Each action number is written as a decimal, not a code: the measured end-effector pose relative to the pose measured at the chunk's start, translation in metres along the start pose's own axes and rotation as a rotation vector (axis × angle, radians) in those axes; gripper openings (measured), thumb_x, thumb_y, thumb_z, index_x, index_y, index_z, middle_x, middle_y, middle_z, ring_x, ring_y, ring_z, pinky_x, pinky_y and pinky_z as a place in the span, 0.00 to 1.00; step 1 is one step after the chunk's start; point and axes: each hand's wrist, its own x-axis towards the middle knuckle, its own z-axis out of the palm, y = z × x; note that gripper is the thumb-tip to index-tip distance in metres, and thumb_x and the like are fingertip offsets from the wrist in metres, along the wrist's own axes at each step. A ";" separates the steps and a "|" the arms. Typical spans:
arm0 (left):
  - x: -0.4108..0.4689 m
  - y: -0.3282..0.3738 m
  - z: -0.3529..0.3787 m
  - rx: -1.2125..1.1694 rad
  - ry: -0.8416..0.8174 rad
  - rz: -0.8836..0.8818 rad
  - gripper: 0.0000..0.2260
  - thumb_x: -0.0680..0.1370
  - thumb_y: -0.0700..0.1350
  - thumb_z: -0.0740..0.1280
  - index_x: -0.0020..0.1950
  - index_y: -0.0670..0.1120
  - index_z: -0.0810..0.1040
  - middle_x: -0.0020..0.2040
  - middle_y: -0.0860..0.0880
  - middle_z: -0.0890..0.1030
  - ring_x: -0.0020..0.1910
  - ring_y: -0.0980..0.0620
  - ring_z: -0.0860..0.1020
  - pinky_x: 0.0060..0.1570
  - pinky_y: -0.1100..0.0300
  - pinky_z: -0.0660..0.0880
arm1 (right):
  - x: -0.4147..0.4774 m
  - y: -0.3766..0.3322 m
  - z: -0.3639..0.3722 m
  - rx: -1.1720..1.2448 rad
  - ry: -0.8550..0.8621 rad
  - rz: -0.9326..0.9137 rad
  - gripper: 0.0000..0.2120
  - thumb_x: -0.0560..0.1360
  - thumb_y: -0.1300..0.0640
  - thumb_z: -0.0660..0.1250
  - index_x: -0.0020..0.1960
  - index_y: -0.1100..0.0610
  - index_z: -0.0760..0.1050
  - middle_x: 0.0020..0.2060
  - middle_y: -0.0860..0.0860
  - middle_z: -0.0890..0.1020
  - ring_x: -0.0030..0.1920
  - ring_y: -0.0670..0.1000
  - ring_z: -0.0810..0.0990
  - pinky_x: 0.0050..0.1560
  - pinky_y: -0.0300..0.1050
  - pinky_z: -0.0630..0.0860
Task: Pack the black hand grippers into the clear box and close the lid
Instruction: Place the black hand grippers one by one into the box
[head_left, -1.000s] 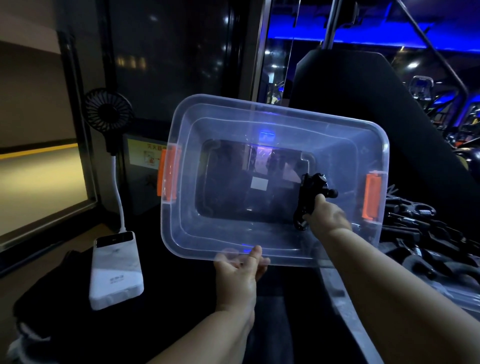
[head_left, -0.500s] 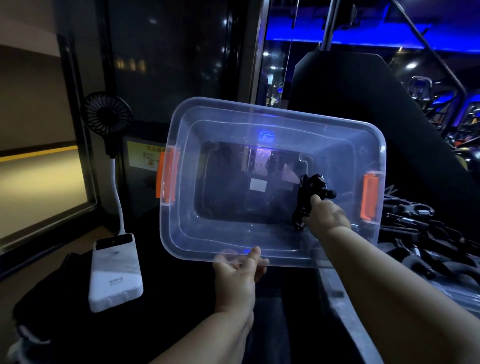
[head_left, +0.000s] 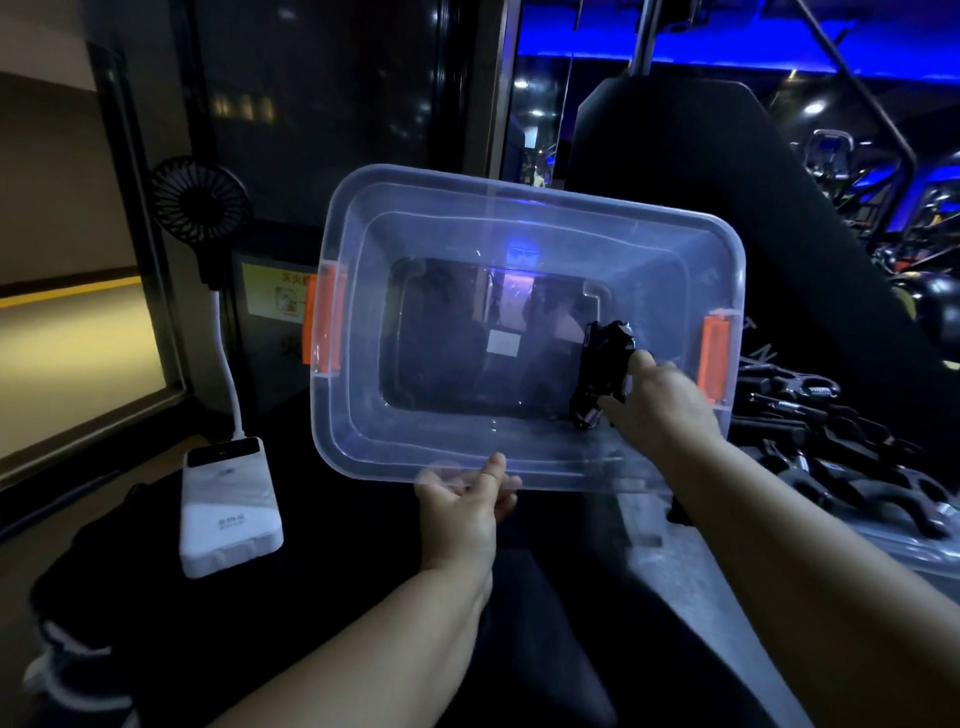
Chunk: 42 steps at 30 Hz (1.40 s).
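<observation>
Dark surface (head_left: 337, 530): white power bank (head_left: 231, 514), heaped black hand grippers (head_left: 831, 457)

The box (head_left: 358, 415) is in the middle with one hand gripper (head_left: 604, 371) inside at its right end, the pile of grippers (head_left: 831, 447) to its right, the power bank (head_left: 228, 512) near left, and the fan (head_left: 200, 200) behind that.

The right hand (head_left: 660, 410) covers part of the hand gripper (head_left: 602, 374) it holds, and most of its own fingers are tucked out of sight. Of the left hand (head_left: 462, 504), the fingers show only as a blur through the rim of the clear box (head_left: 332, 441). The pile of grippers (head_left: 831, 441) runs off the right edge, too dark to count. The yellow sticker (head_left: 275, 291) is partly behind an orange latch (head_left: 324, 322), its print too small to read.
</observation>
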 end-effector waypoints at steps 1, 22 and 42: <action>0.000 0.001 0.000 0.003 0.000 -0.001 0.14 0.75 0.39 0.69 0.51 0.43 0.65 0.36 0.42 0.82 0.35 0.51 0.83 0.37 0.59 0.79 | -0.007 0.003 -0.005 0.017 0.046 -0.027 0.19 0.73 0.48 0.69 0.55 0.58 0.69 0.50 0.61 0.77 0.47 0.65 0.79 0.41 0.49 0.70; 0.004 -0.007 -0.001 0.035 0.015 0.021 0.12 0.75 0.41 0.70 0.49 0.45 0.65 0.31 0.45 0.83 0.36 0.50 0.84 0.34 0.60 0.78 | -0.084 0.129 0.013 0.114 -0.041 0.532 0.28 0.74 0.41 0.64 0.70 0.50 0.66 0.63 0.60 0.73 0.65 0.63 0.67 0.63 0.57 0.66; 0.005 -0.008 -0.001 0.063 0.021 0.015 0.16 0.75 0.42 0.70 0.55 0.41 0.65 0.33 0.45 0.83 0.37 0.50 0.84 0.38 0.58 0.79 | -0.100 0.116 -0.003 0.188 -0.112 0.583 0.27 0.70 0.42 0.66 0.63 0.53 0.64 0.51 0.58 0.81 0.56 0.62 0.76 0.48 0.51 0.71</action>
